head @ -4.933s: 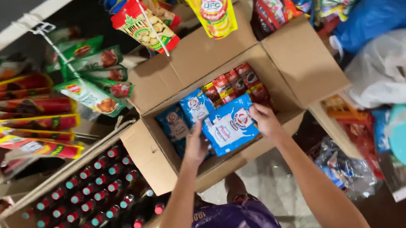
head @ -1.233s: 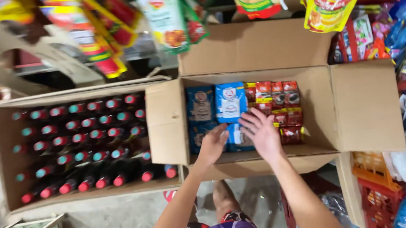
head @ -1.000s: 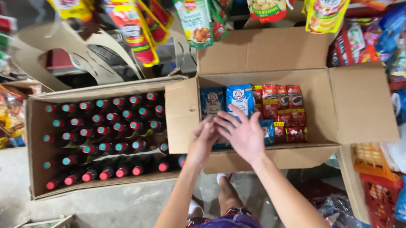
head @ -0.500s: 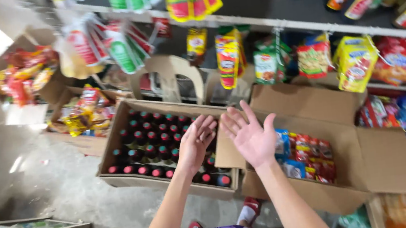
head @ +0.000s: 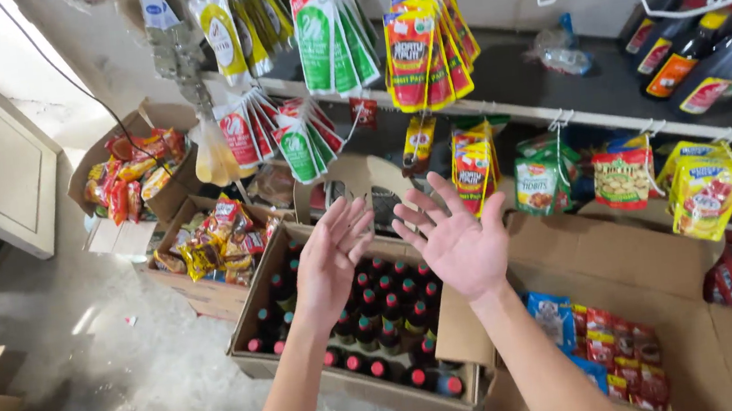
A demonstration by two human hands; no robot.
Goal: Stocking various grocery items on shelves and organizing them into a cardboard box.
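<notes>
Two bare forearms, unsleeved, ringless fingers (head: 342, 221) (no watch)

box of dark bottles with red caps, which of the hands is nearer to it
Left. The left hand is raised open right over the box of bottles; the right hand is raised over its right edge, toward the box of snack packets.
</notes>
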